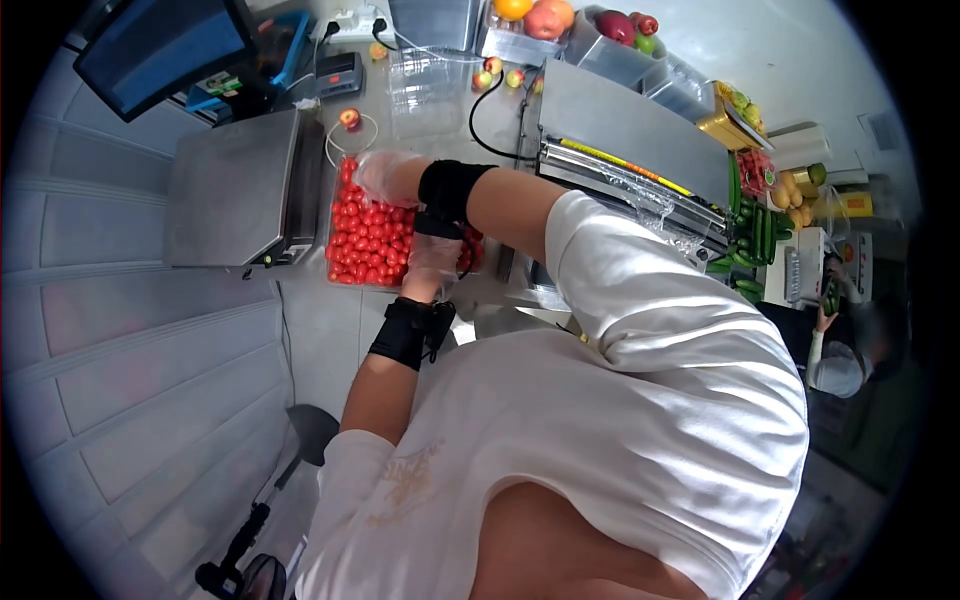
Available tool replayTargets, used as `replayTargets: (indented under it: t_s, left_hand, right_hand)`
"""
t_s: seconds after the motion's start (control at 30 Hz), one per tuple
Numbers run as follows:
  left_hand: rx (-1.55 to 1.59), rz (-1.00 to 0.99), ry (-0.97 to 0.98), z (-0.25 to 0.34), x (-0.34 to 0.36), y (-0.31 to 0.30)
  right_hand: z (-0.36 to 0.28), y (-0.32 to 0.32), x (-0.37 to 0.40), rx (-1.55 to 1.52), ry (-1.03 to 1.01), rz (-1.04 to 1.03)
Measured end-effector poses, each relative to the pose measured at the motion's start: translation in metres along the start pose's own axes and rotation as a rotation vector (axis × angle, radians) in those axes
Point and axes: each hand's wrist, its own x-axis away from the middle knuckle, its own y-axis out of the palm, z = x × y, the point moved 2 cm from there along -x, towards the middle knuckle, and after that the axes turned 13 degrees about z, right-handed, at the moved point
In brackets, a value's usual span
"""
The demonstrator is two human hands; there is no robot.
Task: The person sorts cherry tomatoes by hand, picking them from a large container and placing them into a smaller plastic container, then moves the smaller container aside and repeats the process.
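A clear container of small red tomatoes stands on the counter, filled with many of them, bright and shiny. My right hand, in a thin clear plastic glove, reaches over the container's far side and touches the tomatoes or hovers close above them. Its fingers blur into the glove, so their grip cannot be made out. My left hand, gloved the same way, is at the container's right part, beneath my right wrist. The fingers of this hand are hidden behind the right forearm's black wrist strap. Another black strap circles my left wrist.
A metal box stands left of the tomatoes, a wrapping machine to the right. Behind are clear plastic boxes, a loose apple and a monitor. Cucumbers and a co-worker's hand are far right.
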Motion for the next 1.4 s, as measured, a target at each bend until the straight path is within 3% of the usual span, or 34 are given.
replayTargets:
  t_s: [0.03, 0.1, 0.13, 0.2, 0.27, 0.37, 0.43, 0.47, 0.53, 0.57, 0.63, 0.7, 0.73, 0.77, 0.8, 0.83, 0.87, 0.93, 0.97, 1.0, 1.07, 1.1, 1.17, 1.2, 1.23, 1.3, 1.33, 1.4]
  left_hand:
    - [-0.002, 0.004, 0.007, -0.003, 0.004, 0.008]
    - [-0.096, 0.288, 0.063, -0.003, 0.012, 0.021]
    - [-0.093, 0.297, 0.074, 0.006, 0.006, 0.011]
    - [0.41, 0.076, -0.453, 0.022, -0.006, -0.016]
    - [0.282, 0.11, -0.341, 0.025, -0.004, -0.017]
    - [0.373, 0.255, -0.46, 0.016, 0.004, -0.002]
    - [0.348, -0.023, -0.539, 0.007, 0.012, 0.009]
    - [0.353, -0.022, -0.538, 0.007, 0.012, 0.006]
    - [0.203, -0.04, -0.278, 0.012, 0.008, -0.003]
    - [0.205, -0.039, -0.278, 0.024, -0.004, -0.022]
    - [0.605, -0.178, -0.848, 0.048, -0.027, -0.065]
    - [0.728, -0.153, -0.839, 0.04, -0.02, -0.061]
    - [0.851, -0.124, -0.825, 0.033, -0.015, -0.057]
    - [0.833, -0.117, -0.848, 0.021, -0.006, -0.046]
    - [0.378, 0.068, -0.412, 0.009, 0.0, -0.034]
    - [-0.083, 0.218, 0.035, 0.001, 0.007, -0.026]
    - [-0.106, 0.209, 0.015, -0.009, 0.011, -0.02]
    - [-0.014, 0.104, -0.02, -0.02, 0.016, -0.011]
    - [0.268, 0.12, -0.252, -0.02, 0.024, -0.018]
    - [0.262, 0.121, -0.259, -0.023, 0.025, -0.024]
    - [-0.097, -0.223, 0.01, -0.023, 0.023, -0.03]
    - [-0.094, -0.221, 0.013, -0.02, 0.028, -0.039]
    - [-0.337, 0.186, 0.144, -0.008, 0.034, -0.056]
    - [0.012, 0.309, 0.088, -0.031, 0.045, -0.031]
    - [0.356, 0.232, -0.276, -0.02, 0.03, -0.048]
    - [0.456, 0.065, -0.489, -0.023, 0.026, -0.055]
    - [0.413, 0.061, -0.53, -0.015, 0.021, -0.064]
    - [0.41, 0.072, -0.479, -0.018, 0.025, -0.059]
  right_hand:
    - [0.0, -0.001, 0.0, -0.018, -0.011, 0.023]
    - [-0.003, -0.005, 0.0, -0.041, 0.053, 0.014]
    - [-0.004, -0.006, 0.001, -0.073, 0.117, -0.006]
    - [-0.006, -0.009, 0.004, 0.012, 0.069, -0.011]
    - [-0.009, -0.013, 0.008, -0.036, 0.087, 0.044]
    - [-0.01, -0.009, 0.007, -0.009, 0.113, 0.058]
    - [-0.007, 0.002, 0.004, -0.036, 0.12, 0.099]
    - [-0.005, 0.01, 0.0, -0.012, 0.106, 0.096]
    - [0.002, 0.024, -0.007, 0.013, 0.094, 0.09]
    - [0.004, 0.029, -0.01, 0.08, 0.018, 0.077]
    - [0.001, 0.023, -0.008, 0.145, -0.06, 0.065]
    - [-0.011, 0.001, 0.007, 0.055, 0.125, 0.078]
    - [-0.011, 0.001, 0.01, 0.04, 0.109, 0.08]
    - [-0.007, 0.003, 0.01, 0.154, -0.035, 0.081]
    - [-0.006, 0.008, 0.005, 0.264, -0.184, 0.087]
    - [0.0, 0.017, -0.006, 0.202, -0.083, 0.011]
    - [0.006, 0.031, -0.016, 0.144, 0.016, -0.07]
    - [0.022, 0.052, -0.023, 0.1, 0.017, -0.016]
    - [0.022, 0.052, -0.022, 0.07, 0.047, 0.033]
    - [0.022, 0.053, -0.021, 0.066, 0.038, 0.034]
    - [0.02, 0.04, -0.019, 0.058, -0.031, 0.114]
    - [0.017, 0.041, -0.019, 0.061, -0.028, 0.112]
    - [0.032, 0.046, -0.013, -0.169, -0.116, 0.179]
    - [0.032, 0.043, -0.013, -0.057, -0.163, 0.211]
    - [0.026, 0.031, -0.011, -0.054, -0.099, 0.165]
    - [0.03, 0.04, -0.017, 0.022, -0.197, 0.171]
    - [0.039, 0.052, -0.017, -0.184, -0.27, 0.356]
    - [0.031, 0.047, -0.012, -0.074, -0.275, 0.415]
